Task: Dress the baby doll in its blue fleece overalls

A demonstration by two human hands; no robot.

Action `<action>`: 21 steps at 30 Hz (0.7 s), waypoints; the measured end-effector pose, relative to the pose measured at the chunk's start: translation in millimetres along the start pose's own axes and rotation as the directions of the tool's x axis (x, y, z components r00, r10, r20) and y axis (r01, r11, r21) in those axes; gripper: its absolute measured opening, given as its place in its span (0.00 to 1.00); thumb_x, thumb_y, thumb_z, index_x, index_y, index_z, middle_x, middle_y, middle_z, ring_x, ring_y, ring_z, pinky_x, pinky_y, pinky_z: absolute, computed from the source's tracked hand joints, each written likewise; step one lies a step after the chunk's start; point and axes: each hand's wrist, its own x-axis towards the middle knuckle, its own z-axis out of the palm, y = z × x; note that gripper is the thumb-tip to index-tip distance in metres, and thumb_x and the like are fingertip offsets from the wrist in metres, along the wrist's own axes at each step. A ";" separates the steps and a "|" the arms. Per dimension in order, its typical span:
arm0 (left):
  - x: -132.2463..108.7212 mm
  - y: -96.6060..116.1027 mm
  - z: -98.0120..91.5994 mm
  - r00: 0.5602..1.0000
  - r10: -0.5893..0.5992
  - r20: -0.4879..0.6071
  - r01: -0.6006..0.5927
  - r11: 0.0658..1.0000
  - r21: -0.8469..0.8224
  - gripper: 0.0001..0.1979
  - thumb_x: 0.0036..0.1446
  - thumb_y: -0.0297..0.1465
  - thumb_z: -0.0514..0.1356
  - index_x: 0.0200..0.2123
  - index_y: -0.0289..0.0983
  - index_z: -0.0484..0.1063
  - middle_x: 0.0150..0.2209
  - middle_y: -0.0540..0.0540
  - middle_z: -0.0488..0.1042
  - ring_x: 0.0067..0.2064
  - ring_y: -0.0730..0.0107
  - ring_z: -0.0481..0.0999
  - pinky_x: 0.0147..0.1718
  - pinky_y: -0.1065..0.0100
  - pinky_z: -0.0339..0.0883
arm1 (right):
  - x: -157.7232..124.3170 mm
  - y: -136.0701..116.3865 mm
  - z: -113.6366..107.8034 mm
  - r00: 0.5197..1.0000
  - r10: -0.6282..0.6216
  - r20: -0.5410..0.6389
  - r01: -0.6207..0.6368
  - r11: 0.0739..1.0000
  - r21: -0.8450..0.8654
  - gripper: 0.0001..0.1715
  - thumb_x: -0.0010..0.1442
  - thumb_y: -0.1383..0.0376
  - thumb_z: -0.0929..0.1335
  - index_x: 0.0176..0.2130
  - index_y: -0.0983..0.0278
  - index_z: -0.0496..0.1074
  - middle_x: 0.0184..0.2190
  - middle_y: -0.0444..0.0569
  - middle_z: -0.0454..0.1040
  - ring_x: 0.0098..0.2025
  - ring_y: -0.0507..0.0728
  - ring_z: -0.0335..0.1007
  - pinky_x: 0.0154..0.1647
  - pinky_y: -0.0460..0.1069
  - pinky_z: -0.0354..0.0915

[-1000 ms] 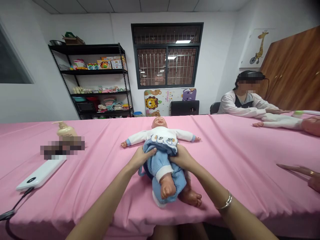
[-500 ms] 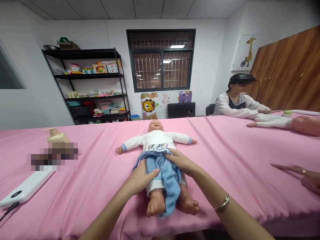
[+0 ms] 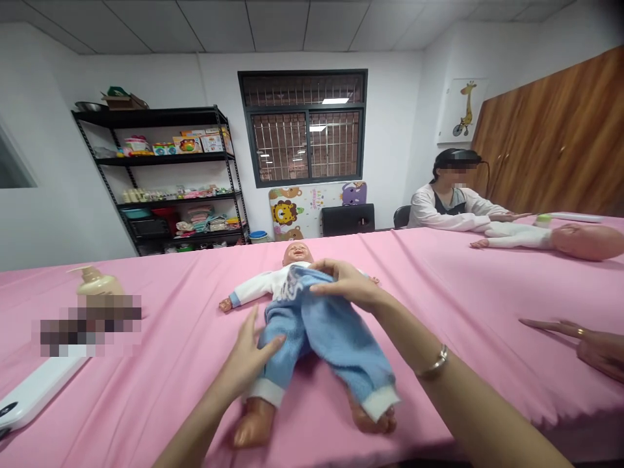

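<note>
A baby doll (image 3: 297, 253) lies on its back on the pink-covered table, head away from me, in a white top (image 3: 256, 286) with blue cuffs. Blue baby trousers (image 3: 341, 331) with white leg cuffs lie over its legs; I cannot tell whether they join the top. My right hand (image 3: 344, 283) pinches their upper edge between thumb and fingers, raised over the doll's belly. Beside the trouser leg on the left is my left hand (image 3: 251, 354), thumb and fingers apart; contact is unclear. Both doll feet (image 3: 253, 422) show below the cuffs.
On the left stand a pump bottle (image 3: 100, 283) and a white device (image 3: 46, 387), beside a blurred patch. Another person (image 3: 446, 201) sits at the far right near a second doll (image 3: 580, 239). Someone else's hand (image 3: 592, 344) points in from the right edge.
My right hand has lifted the trousers' upper edge toward the doll's chest. The right-side trouser leg, bunched between the legs before, now lies over that leg. My left hand's fingers have spread.
</note>
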 end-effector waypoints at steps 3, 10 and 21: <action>-11.7 32.6 -2.7 0.939 0.321 -0.120 -0.286 0.927 0.243 0.48 0.45 0.43 0.61 0.61 0.41 0.34 0.63 0.40 0.44 0.62 0.52 0.46 0.56 0.51 0.51 | -25.2 -29.8 27.1 0.962 -0.063 0.266 0.032 0.992 0.119 0.25 0.46 0.65 0.70 0.46 0.65 0.66 0.43 0.49 0.70 0.47 0.54 0.65 0.47 0.49 0.62; -37.1 73.9 -14.8 0.865 0.367 0.343 -0.501 0.600 0.624 0.18 0.49 0.33 0.59 0.45 0.41 0.67 0.41 0.45 0.71 0.45 0.59 0.68 0.45 0.58 0.62 | -51.1 2.2 2.7 0.945 0.108 -0.310 -0.226 0.899 -0.376 0.27 0.50 0.55 0.67 0.47 0.67 0.66 0.33 0.52 0.72 0.38 0.59 0.68 0.41 0.54 0.62; -51.4 70.2 9.9 0.855 0.047 0.517 -0.460 0.532 0.711 0.06 0.46 0.24 0.50 0.25 0.36 0.65 0.30 0.47 0.69 0.34 0.65 0.67 0.34 0.66 0.59 | -60.3 74.7 5.7 0.806 0.536 0.251 -0.542 0.496 0.678 0.19 0.50 0.59 0.65 0.37 0.71 0.68 0.28 0.49 0.72 0.30 0.53 0.68 0.36 0.48 0.66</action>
